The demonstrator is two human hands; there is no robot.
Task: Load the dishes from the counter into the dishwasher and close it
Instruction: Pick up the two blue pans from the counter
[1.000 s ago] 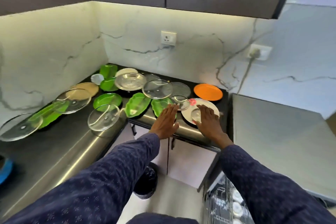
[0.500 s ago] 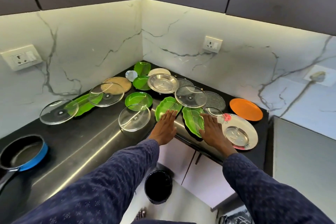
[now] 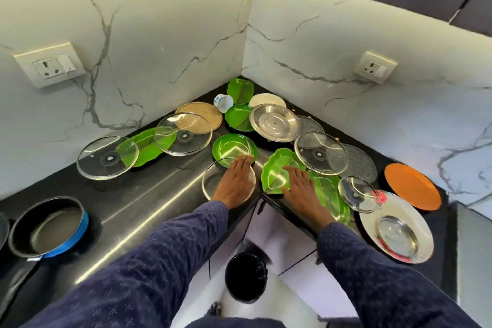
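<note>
Stage: early, we judge | dishes all on dark steel surface (image 3: 149, 202) | left hand (image 3: 234, 184), fingers flat, on clear glass lid (image 3: 213, 181); right hand (image 3: 300, 186), fingers straight, on green leaf-shaped plate (image 3: 277, 173) beside it | dishwasher unseen

We see bright green on the round divided plate (image 3: 234, 147) and the leaf-shaped dish (image 3: 277, 173) beside it at three o'clock. At two o'clock from that dish, the steel plate (image 3: 275, 123) is silvery. The flat plate (image 3: 411, 186) at the counter's three o'clock end is plain orange. At six o'clock from it, the white plate (image 3: 372, 217) carries red flower marks. At nine o'clock, the pan (image 3: 48, 226) is black inside, blue outside. Our sleeves (image 3: 149, 261) are navy with faint dots. The wall (image 3: 170, 42) is white marble with grey veins.
</note>
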